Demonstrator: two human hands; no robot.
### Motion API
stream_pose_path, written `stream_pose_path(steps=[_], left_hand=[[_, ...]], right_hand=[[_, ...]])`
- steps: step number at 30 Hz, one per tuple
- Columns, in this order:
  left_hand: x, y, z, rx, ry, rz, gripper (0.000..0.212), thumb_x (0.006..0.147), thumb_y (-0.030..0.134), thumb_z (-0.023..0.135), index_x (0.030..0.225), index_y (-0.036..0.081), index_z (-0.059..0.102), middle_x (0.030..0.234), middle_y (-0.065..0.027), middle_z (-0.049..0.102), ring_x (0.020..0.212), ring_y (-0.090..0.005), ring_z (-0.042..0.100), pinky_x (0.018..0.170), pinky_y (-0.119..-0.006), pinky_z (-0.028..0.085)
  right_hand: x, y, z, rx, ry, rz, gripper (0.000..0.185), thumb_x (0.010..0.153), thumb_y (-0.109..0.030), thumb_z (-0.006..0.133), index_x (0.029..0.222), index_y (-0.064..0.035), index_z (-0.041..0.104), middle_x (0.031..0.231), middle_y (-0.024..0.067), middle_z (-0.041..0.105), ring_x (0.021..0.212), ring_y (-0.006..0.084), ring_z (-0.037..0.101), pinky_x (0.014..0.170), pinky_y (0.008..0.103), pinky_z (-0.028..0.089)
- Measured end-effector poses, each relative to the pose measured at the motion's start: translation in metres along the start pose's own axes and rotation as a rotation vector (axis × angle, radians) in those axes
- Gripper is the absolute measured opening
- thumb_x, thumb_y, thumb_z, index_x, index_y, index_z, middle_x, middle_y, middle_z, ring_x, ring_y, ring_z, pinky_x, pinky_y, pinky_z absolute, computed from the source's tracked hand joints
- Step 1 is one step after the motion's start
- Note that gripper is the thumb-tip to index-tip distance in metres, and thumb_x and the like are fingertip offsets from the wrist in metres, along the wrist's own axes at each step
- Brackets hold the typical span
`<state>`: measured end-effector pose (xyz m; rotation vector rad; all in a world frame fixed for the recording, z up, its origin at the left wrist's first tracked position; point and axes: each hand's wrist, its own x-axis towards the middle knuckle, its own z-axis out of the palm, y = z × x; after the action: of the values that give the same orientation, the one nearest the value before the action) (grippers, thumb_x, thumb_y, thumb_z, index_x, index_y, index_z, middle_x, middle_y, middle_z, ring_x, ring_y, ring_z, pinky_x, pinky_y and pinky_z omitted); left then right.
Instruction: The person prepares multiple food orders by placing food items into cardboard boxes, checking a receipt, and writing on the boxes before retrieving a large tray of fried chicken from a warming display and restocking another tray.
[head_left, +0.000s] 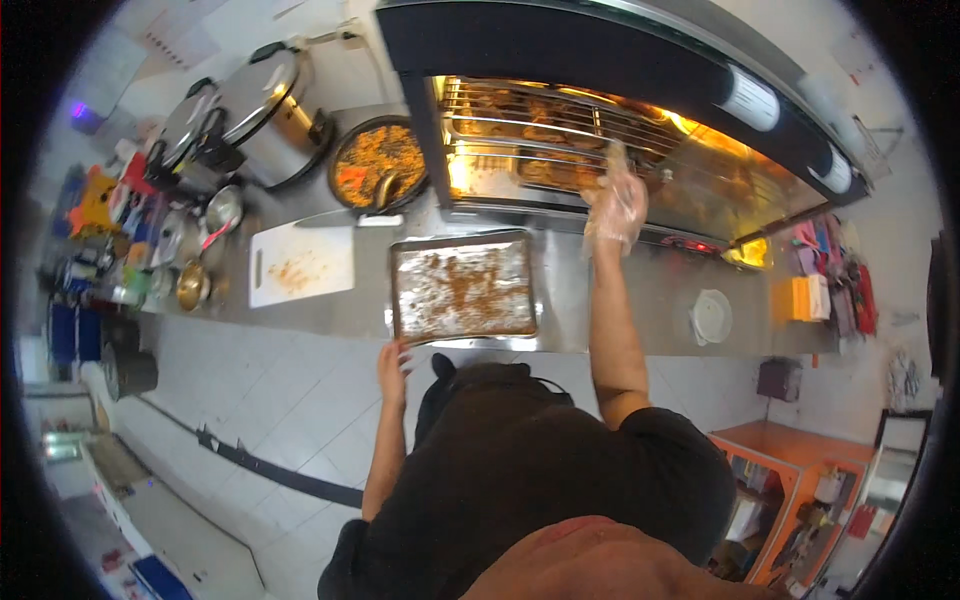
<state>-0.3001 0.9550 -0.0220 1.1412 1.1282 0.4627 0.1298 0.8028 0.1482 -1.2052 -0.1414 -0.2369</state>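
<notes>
My left hand (392, 367) is bare and at the near left corner of a baking tray (466, 289). Its fingertips meet the rim there; whether they grip it is unclear. Brown crumbs and greasy residue cover the tray's shiny bottom. My right hand (619, 204), in a clear plastic glove, reaches into the front of a lit food warming cabinet (525, 196). One finger extends up to the wire rack (517, 120); anything held is hidden. Browned pieces of food (559, 171) lie inside, under and behind the rack's bars.
Left of the tray are a stained white cutting board (304, 262), a knife (330, 219) at its far edge, and a pan of orange-brown food (375, 161). Large pressure cookers (266, 120) stand behind. White bowls (710, 316) sit right on the steel counter (652, 300).
</notes>
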Motion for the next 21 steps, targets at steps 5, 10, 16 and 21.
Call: stream_pose_path(steps=[5, 10, 16, 21], left_hand=[[-0.034, -0.028, -0.027, -0.041, 0.090, -0.181, 0.034, 0.100, 0.045, 0.051, 0.112, 0.014, 0.059, 0.103, -0.0016, 0.064, 0.089, -0.0142, 0.059, 0.071, -0.032, 0.047], [-0.040, -0.023, -0.035, -0.022, 0.095, -0.123, 0.033, 0.099, 0.045, 0.054, 0.112, 0.015, 0.059, 0.103, -0.0009, 0.065, 0.089, -0.0130, 0.059, 0.071, -0.032, 0.047], [0.006, -0.032, -0.087, 0.078, 0.170, -0.115, 0.031, 0.098, 0.042, 0.057, 0.111, 0.014, 0.063, 0.100, 0.0001, 0.066, 0.086, -0.0131, 0.059, 0.072, -0.031, 0.047], [0.085, -0.046, -0.213, 0.367, 0.346, 0.161, 0.037, 0.094, 0.039, 0.062, 0.112, 0.007, 0.069, 0.104, -0.0076, 0.071, 0.095, -0.0203, 0.065, 0.080, -0.034, 0.050]], right_hand=[[0.044, 0.009, -0.068, -0.981, 0.222, -0.359, 0.038, 0.087, -0.027, 0.070, 0.113, 0.0009, 0.064, 0.105, 0.0201, 0.068, 0.096, 0.0337, 0.066, 0.087, 0.0435, 0.052], [0.045, 0.000, -0.068, -1.068, 0.113, -0.361, 0.034, 0.086, -0.033, 0.072, 0.103, -0.0029, 0.071, 0.101, 0.0179, 0.072, 0.095, 0.0327, 0.068, 0.085, 0.0419, 0.052], [0.003, 0.017, -0.014, -0.794, -0.269, -0.217, 0.032, 0.087, -0.022, 0.071, 0.112, -0.0020, 0.070, 0.104, 0.0123, 0.072, 0.095, 0.0211, 0.067, 0.085, 0.0344, 0.052], [-0.044, 0.053, 0.063, -0.794, -0.465, -0.316, 0.033, 0.090, -0.021, 0.064, 0.118, -0.0054, 0.069, 0.118, 0.0131, 0.068, 0.107, 0.0271, 0.065, 0.093, 0.0359, 0.049]])
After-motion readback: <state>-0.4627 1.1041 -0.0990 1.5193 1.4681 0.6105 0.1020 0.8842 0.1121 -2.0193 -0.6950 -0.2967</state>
